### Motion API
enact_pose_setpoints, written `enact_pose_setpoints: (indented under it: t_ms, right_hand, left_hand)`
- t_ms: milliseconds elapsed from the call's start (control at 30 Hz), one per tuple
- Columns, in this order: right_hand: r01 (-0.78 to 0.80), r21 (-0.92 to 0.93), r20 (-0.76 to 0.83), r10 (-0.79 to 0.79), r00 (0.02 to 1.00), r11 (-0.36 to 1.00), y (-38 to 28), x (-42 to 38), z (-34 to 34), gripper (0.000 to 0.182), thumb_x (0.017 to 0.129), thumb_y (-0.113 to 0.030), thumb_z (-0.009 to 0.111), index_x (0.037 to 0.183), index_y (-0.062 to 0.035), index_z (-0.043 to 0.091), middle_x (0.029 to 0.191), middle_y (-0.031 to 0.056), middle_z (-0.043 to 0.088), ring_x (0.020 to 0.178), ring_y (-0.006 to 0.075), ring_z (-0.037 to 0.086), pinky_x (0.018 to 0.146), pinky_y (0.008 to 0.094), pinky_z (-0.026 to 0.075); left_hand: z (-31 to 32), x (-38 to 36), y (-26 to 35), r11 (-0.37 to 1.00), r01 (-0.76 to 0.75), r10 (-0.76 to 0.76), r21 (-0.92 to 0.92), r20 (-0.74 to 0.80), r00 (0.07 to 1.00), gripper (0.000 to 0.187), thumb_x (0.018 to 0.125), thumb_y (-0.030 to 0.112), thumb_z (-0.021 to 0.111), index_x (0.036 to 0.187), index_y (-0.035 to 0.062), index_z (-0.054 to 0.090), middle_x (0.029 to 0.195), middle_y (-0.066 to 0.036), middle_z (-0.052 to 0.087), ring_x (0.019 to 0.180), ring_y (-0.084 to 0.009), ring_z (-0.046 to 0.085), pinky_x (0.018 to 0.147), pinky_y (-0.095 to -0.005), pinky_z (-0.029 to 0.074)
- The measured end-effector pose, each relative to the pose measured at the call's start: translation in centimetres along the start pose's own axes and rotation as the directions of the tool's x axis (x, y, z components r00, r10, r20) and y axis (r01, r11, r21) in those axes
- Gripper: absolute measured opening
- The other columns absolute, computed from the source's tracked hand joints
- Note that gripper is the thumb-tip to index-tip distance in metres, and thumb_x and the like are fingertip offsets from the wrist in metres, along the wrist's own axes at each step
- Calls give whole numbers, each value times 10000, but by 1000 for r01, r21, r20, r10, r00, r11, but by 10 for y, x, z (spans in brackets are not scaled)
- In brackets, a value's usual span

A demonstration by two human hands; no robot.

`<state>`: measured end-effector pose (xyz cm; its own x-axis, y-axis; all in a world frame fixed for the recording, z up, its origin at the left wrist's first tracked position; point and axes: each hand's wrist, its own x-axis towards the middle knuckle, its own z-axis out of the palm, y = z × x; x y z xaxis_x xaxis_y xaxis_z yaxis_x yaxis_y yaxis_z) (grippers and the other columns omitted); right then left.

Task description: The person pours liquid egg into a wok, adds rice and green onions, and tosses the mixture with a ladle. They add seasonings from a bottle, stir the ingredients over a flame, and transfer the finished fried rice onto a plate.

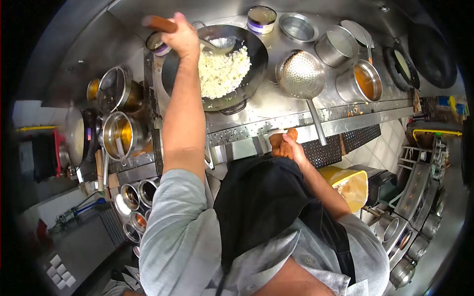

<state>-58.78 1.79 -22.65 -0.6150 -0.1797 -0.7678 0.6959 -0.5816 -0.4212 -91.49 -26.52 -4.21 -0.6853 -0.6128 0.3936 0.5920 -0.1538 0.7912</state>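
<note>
Brown wood forms the handle (159,23) of the ladle (223,46), gripped in the closed left hand (185,40). Its metal bowl is at the far side of the rice (224,74) inside the black wok (256,52). The right hand (295,149) clasps a brown cloth (283,146) near the table (264,104). A strainer (301,74) sits right of the wok.

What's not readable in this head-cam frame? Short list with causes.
All in the head view:
- Whether a burner is lit under the wok: blocked by the wok itself.
- Part of the wok's left side: behind the left forearm.
- Right hand, full finger placement: partly hidden by the brown cloth.
- Print on the purple-and-white can: too small.
- Person's feet: behind the black apron.
</note>
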Motion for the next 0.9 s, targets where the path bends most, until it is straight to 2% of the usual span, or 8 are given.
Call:
enact_pose_setpoints:
  t_ms: [33,167,333,467,633,667,800,900]
  right_hand:
    - [6,-16,-1,-6,1000,1000,1,3,-2,517,891,-393,671,1187,11,543,999,139,649,849,257,665,754,370,564]
    - [32,8,40,-32,999,999,-2,11,-9,536,884,-375,682,1203,26,527,1005,151,648,825,270,669,737,385,570]
    - [16,8,-65,-16,998,1000,-8,-8,3,533,893,-388,657,1192,39,545,993,157,661,806,271,674,730,380,573]
    - [-50,-16,46,51,998,999,1,5,-8,536,893,-390,660,1200,34,544,1007,152,660,815,267,673,739,379,573]
    - [3,31,25,-4,1000,1000,-6,11,-4,538,889,-431,667,1192,1,558,999,142,662,806,252,673,728,372,573]
    - [2,32,24,-3,1000,999,-3,11,-3,538,889,-431,667,1192,1,558,999,142,662,806,252,673,728,372,573]
    - [-35,-1,15,35,999,999,4,17,0,571,887,-468,664,1192,1,552,1012,139,657,830,248,669,741,368,569]
    - [-41,-45,30,42,999,998,-1,31,11,579,900,-489,639,1194,-1,540,1035,142,649,845,256,666,764,371,564]
  left_hand:
    - [-19,7,-41,991,-62,55,117,59,997,255,909,93,605,719,34,445,500,-37,450,374,-144,437,357,-321,387]
    - [-12,30,20,987,158,-161,39,66,985,269,900,129,662,689,53,514,517,-21,496,383,-111,449,351,-273,351]
    - [-51,37,12,993,-52,59,109,-63,996,292,918,65,586,662,41,448,469,-31,433,368,-143,435,350,-313,381]
    - [-54,39,17,978,205,-202,-37,66,977,205,914,80,616,778,42,467,516,-24,456,379,-132,434,361,-312,379]
    - [-71,41,64,1000,6,-6,6,22,1000,245,930,127,638,754,106,469,504,2,428,392,-110,395,376,-305,365]
    - [-84,37,32,969,-122,132,215,-34,991,229,954,136,580,759,47,499,502,-6,419,387,-117,404,379,-302,347]
    - [-74,34,25,951,305,-306,-49,-32,951,168,965,152,557,832,145,454,508,5,355,396,-137,323,431,-361,358]
    - [-42,6,86,964,263,-260,-22,94,961,167,968,159,544,828,150,453,505,12,344,386,-128,311,407,-332,333]
